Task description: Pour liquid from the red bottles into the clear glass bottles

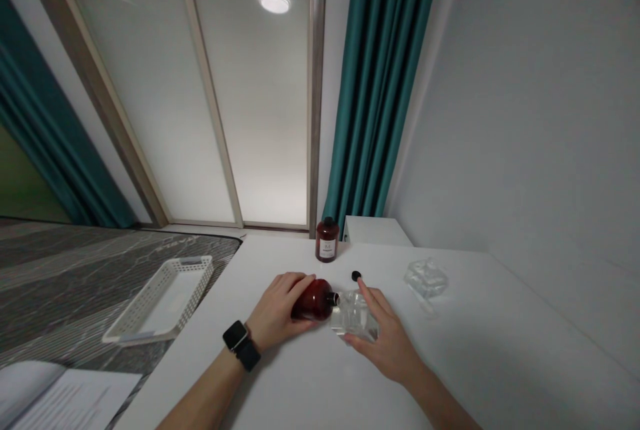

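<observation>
My left hand (283, 303), with a black watch on its wrist, is wrapped round a dark red-brown bottle (314, 301). The bottle lies tilted on its side, and its uncapped neck points right. Fingers of my right hand (384, 333) grip a clear plastic piece (353, 315) that looks like a bag or pouch. The bottle's mouth meets the left edge of this clear piece; whether it goes inside I cannot tell. Just beyond my right index fingertip, a small black cap (356, 276) lies on the white table (320, 390).
A second red-brown bottle (327, 241) with a white label and black cap stands at the table's far edge. Crumpled clear plastic (426, 277) lies to the right. A white basket (145, 335) and an open booklet (75, 398) are at the left, beyond the table edge.
</observation>
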`<action>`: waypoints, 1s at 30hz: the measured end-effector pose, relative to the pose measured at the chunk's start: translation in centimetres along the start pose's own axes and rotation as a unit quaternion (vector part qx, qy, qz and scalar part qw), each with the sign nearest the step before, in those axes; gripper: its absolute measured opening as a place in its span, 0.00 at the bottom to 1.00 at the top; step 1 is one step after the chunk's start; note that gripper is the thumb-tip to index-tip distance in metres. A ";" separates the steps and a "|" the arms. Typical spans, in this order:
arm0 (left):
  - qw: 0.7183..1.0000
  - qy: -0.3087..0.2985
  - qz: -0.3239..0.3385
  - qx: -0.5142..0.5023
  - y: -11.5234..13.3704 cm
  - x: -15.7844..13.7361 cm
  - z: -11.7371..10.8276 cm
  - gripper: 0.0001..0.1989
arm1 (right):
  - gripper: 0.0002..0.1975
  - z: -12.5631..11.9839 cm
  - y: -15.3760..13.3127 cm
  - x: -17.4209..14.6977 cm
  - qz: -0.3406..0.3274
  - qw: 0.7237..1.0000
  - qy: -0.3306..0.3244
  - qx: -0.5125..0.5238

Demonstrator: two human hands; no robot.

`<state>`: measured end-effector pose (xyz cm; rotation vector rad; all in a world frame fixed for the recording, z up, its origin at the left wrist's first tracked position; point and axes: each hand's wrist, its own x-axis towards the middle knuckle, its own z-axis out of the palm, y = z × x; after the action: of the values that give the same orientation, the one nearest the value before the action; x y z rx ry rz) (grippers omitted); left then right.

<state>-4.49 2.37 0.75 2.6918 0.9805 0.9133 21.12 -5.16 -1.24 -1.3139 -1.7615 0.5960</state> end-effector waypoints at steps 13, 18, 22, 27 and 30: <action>1.000 0.005 0.025 0.010 0.2 0.0 0.0 0.41 | 0.33 0.1 -0.1 -0.3 0.054 0.997 0.049 0.036; 1.000 0.010 0.020 0.005 0.2 0.0 0.1 0.41 | 0.33 0.0 -0.3 -0.2 0.027 0.998 0.056 0.021; 1.000 0.012 0.014 0.000 0.4 0.0 0.1 0.41 | 0.32 -0.4 -0.3 -0.2 -0.005 0.998 0.060 -0.001; 1.000 0.013 0.011 -0.003 0.4 0.0 0.1 0.42 | 0.31 -0.9 -0.6 0.1 -0.013 0.999 0.048 -0.022; 1.000 0.017 0.003 0.000 0.4 -0.1 0.2 0.43 | 0.32 -1.3 -0.9 0.5 -0.009 0.999 0.030 -0.034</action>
<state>-4.22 2.04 0.70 2.6892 0.9778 0.9635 21.66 -5.14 0.33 -1.3459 -1.7556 0.4851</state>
